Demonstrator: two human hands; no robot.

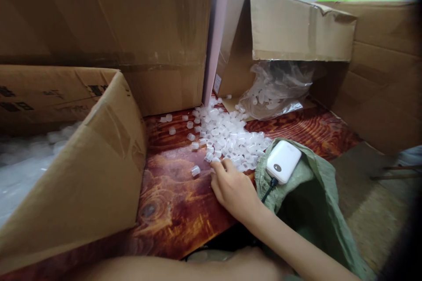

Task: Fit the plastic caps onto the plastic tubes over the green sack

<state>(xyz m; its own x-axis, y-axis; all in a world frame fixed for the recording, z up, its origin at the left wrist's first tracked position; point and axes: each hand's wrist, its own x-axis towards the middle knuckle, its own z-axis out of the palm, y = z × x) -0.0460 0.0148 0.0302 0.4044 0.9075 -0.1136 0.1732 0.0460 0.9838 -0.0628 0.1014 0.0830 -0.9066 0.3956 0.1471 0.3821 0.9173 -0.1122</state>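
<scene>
My right hand [232,189] rests at the near edge of a loose pile of small translucent white plastic caps [232,136] on the tabletop. Its fingers are curled together, and the fingertips touch the caps at the pile's edge. Whatever lies between them is too small to make out. One single cap [195,171] lies just left of the hand. My left forearm [184,268] crosses the bottom edge of the view. The left hand [259,261] sits low, blurred and partly behind my right arm, its fingers hidden.
An open cardboard box [112,153] holding translucent pieces stands at left. A taller box [158,39] rises behind it. At back right, another box [296,30] has a clear plastic bag [278,90] at its opening. A white power bank [283,161] with a cable lies on a green sack [316,184].
</scene>
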